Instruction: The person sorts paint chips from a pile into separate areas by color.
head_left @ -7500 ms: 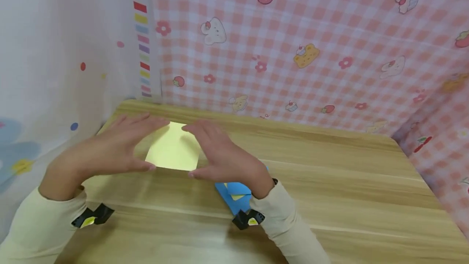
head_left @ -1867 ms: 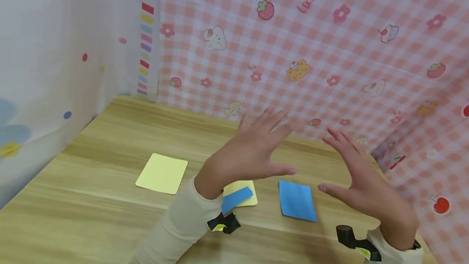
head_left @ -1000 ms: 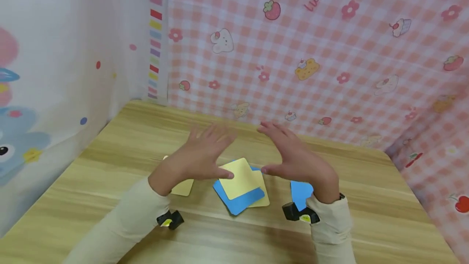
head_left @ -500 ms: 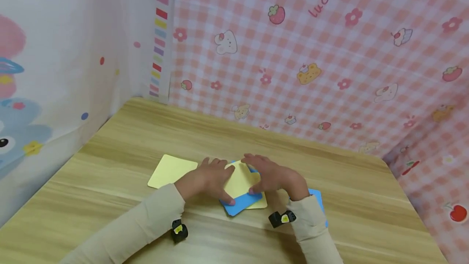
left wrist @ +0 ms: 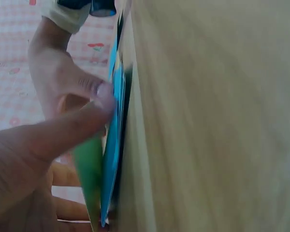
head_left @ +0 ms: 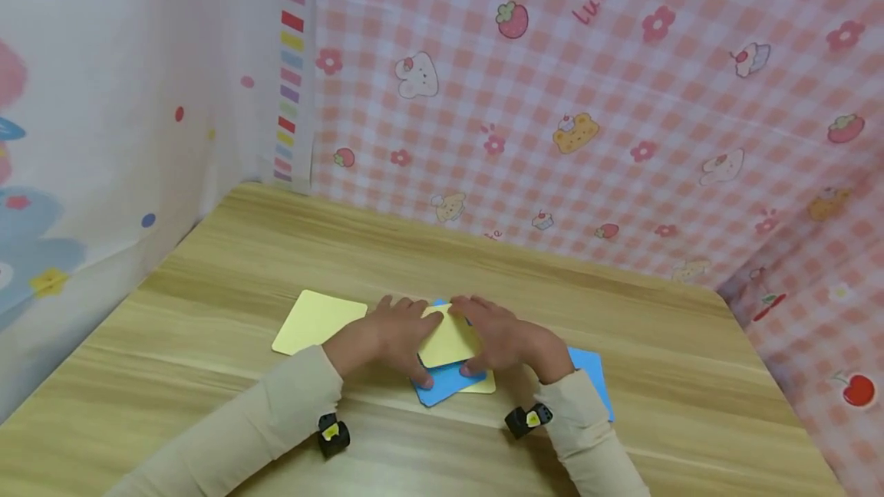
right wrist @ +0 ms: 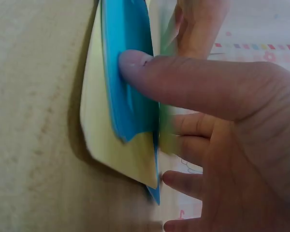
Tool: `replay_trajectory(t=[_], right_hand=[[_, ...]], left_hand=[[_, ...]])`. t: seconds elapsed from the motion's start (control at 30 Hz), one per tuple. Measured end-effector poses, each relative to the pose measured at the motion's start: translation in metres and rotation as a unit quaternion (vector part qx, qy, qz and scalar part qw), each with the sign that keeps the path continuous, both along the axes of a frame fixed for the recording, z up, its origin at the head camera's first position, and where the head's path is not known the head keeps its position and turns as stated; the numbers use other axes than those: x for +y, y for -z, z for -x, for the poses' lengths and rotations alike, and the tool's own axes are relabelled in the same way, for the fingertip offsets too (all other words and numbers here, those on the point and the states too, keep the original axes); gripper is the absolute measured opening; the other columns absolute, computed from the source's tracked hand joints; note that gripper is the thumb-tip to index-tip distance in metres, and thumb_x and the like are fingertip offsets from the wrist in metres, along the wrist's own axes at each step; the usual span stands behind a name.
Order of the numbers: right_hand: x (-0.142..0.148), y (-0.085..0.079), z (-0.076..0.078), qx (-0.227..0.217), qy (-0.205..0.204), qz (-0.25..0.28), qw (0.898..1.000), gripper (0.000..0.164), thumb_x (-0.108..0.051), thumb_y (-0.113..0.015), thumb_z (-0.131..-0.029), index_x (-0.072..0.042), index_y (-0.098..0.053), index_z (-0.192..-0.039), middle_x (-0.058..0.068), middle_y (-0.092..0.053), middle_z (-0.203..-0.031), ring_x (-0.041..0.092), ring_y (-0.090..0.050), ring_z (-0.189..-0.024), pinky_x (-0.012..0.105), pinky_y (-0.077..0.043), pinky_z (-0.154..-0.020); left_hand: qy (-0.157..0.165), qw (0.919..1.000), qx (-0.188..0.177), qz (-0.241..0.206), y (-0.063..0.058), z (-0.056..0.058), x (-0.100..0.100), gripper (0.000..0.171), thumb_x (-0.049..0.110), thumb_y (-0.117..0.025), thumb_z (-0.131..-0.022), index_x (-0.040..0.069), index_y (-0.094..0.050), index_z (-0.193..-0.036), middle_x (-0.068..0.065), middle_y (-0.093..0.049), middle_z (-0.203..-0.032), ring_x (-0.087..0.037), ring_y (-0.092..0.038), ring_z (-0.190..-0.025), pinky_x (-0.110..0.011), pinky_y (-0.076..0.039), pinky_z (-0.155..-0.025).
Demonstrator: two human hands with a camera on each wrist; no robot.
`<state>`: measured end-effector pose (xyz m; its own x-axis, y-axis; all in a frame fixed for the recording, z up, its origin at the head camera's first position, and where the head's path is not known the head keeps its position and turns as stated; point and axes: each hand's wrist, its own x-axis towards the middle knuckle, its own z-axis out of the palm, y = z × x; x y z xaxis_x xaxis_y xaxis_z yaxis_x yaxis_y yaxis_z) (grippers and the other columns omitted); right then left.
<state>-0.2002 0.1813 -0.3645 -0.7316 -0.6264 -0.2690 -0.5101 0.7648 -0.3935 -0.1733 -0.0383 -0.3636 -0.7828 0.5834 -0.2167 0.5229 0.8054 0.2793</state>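
In the head view, a pile of thin square cards lies mid-table: a yellow card (head_left: 449,343) on top, a blue card (head_left: 447,385) under it, and the corner of another yellow card (head_left: 486,385) below. My left hand (head_left: 395,334) flanks the pile on the left; my right hand (head_left: 500,337) flanks it on the right. Both thumbs rest on the blue card near its front. The fingers reach along the sides toward the back edge. In the right wrist view, the thumb (right wrist: 135,67) lies on the blue card and the fingers stretch out straight. Sheets stand slightly apart in the left wrist view.
A single yellow card (head_left: 318,320) lies left of the pile, partly behind the left arm. Another blue card (head_left: 592,376) lies to the right, partly covered by the right sleeve. A pink checked cloth (head_left: 525,98) hangs behind the wooden table (head_left: 387,251).
Both hands were over the left yellow card first, then above the right blue card, which has appeared since the first frame. They moved left and came down around the middle pile.
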Motion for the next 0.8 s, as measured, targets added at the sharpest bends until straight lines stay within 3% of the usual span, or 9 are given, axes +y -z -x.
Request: replay_trajectory(t=[0.2,0.4,0.63,0.8], right_hand=[[0.001,0.0,0.001,-0.009,0.0,0.017,1.0,0.082,-0.029,-0.083,-0.085,-0.007,-0.039,-0.15,0.015,-0.036,-0.157,0.037,-0.031,-0.145,0.058,-0.029,-0.114],[0.003,0.0,0.001,0.0,-0.012,0.042,0.999,0.078,-0.031,-0.085,-0.082,-0.005,-0.043,-0.143,0.013,-0.044,-0.148,0.035,-0.039,-0.136,0.054,-0.035,-0.11],[0.004,-0.002,0.003,-0.008,0.0,0.044,0.999,0.078,-0.037,-0.085,-0.081,-0.008,-0.044,-0.141,0.01,-0.045,-0.145,0.031,-0.041,-0.13,0.053,-0.036,-0.108],[0.009,-0.008,0.003,0.003,-0.002,0.05,0.999,0.08,-0.032,-0.084,-0.083,-0.007,-0.042,-0.147,0.012,-0.04,-0.153,0.034,-0.035,-0.14,0.055,-0.032,-0.113]], left_hand=[[0.006,0.9995,0.01,-0.029,0.003,0.005,-0.001,0.079,0.052,-0.079,-0.082,0.013,-0.049,-0.144,-0.011,-0.054,-0.135,-0.03,-0.051,-0.12,-0.055,-0.037,-0.106],[0.02,0.999,-0.021,-0.036,0.0,0.004,-0.005,0.089,0.064,-0.071,-0.084,0.016,-0.042,-0.153,-0.016,-0.048,-0.147,-0.036,-0.046,-0.132,-0.058,-0.032,-0.111],[0.015,0.9973,-0.008,-0.072,-0.001,0.007,-0.006,0.079,0.048,-0.077,-0.085,0.01,-0.048,-0.148,-0.011,-0.056,-0.126,-0.026,-0.05,-0.105,-0.049,-0.042,-0.095],[0.026,0.9935,0.002,-0.111,-0.004,0.013,-0.013,0.08,0.043,-0.079,-0.083,0.007,-0.048,-0.147,-0.011,-0.055,-0.132,-0.027,-0.049,-0.111,-0.05,-0.042,-0.094]])
